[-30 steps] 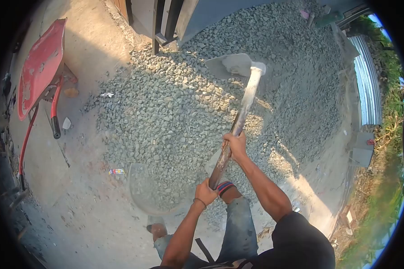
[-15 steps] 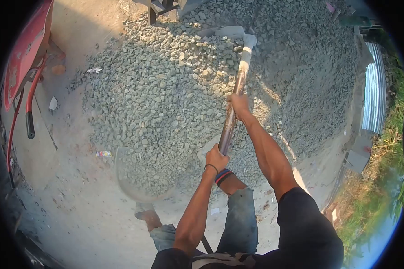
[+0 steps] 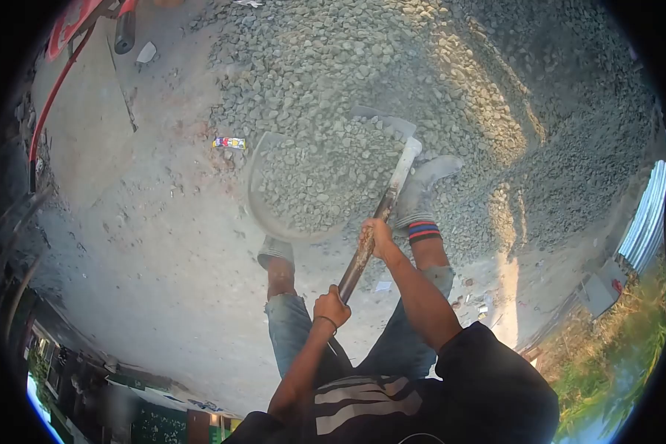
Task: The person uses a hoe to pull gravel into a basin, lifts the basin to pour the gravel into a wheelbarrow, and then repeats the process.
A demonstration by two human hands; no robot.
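Hoe (image 3: 398, 177) drawn closer, near basin rim (image 3: 252, 189); ground (image 3: 155, 244) leftward.

Soft, even shade covers ground (image 3: 148, 259) and gravel (image 3: 303, 81), cut at right by a warm band of sunlight, as a metal sheet (image 3: 646, 214) gleams pale. Fisheye distortion bends the edges inside a black surround with blue fringing; grass (image 3: 614, 370) at lower right dissolves into blur.

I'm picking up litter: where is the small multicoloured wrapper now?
In the head view, the wrapper lies on the grey ground, left of centre, just left of the rounded grey pan holding grey gravel.
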